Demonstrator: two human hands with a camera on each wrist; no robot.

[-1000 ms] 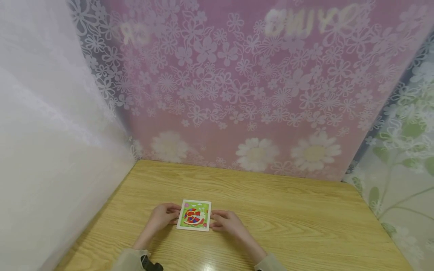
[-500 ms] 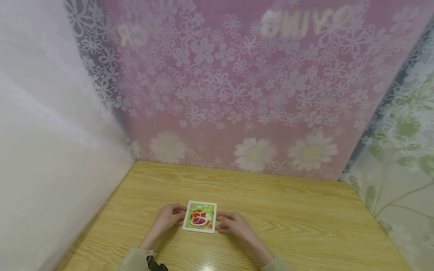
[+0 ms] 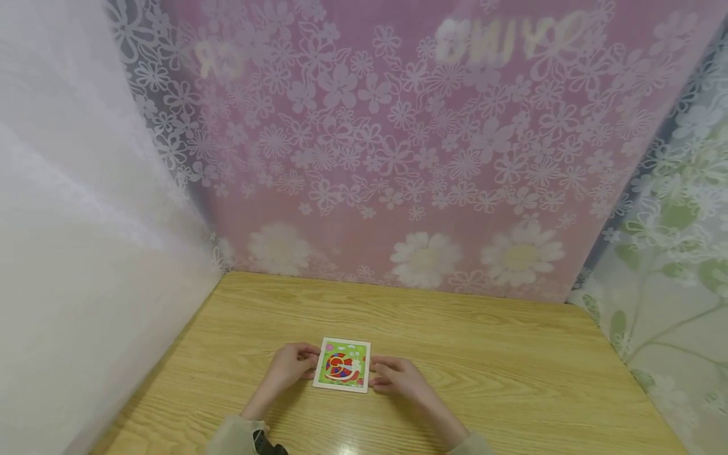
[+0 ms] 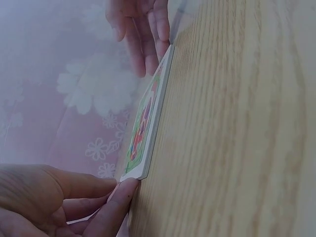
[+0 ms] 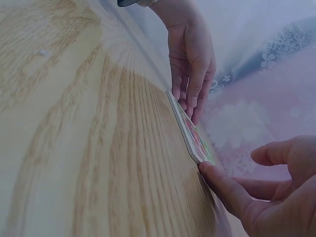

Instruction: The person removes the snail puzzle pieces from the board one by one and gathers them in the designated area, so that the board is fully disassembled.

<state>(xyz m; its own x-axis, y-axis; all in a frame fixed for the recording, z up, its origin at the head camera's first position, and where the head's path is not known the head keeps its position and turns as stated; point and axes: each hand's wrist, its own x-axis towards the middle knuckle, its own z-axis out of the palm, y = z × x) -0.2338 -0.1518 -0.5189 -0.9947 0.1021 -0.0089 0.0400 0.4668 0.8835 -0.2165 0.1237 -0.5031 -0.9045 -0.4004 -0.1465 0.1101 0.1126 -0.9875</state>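
A small square picture puzzle (image 3: 342, 365) with a pale frame and a red and blue snail on green lies on the wooden table between the two hands. My left hand (image 3: 292, 363) is at its left edge; in the left wrist view the fingertips (image 4: 129, 183) press against that edge, close together. At the opposite edge is my right hand (image 3: 400, 377), its fingers reaching toward the board. In the right wrist view one fingertip (image 5: 206, 169) touches the near corner, while another finger (image 5: 264, 154) stands raised away from the board.
The wood-grain table (image 3: 500, 373) extends around the puzzle. A pink flowered sheet (image 3: 352, 158) hangs behind it, a whitish sheet (image 3: 85, 253) rises on the left, and a leafy patterned sheet (image 3: 677, 284) is on the right.
Both hands and the puzzle between them have shifted to the right along the table. The head view has also moved slightly.
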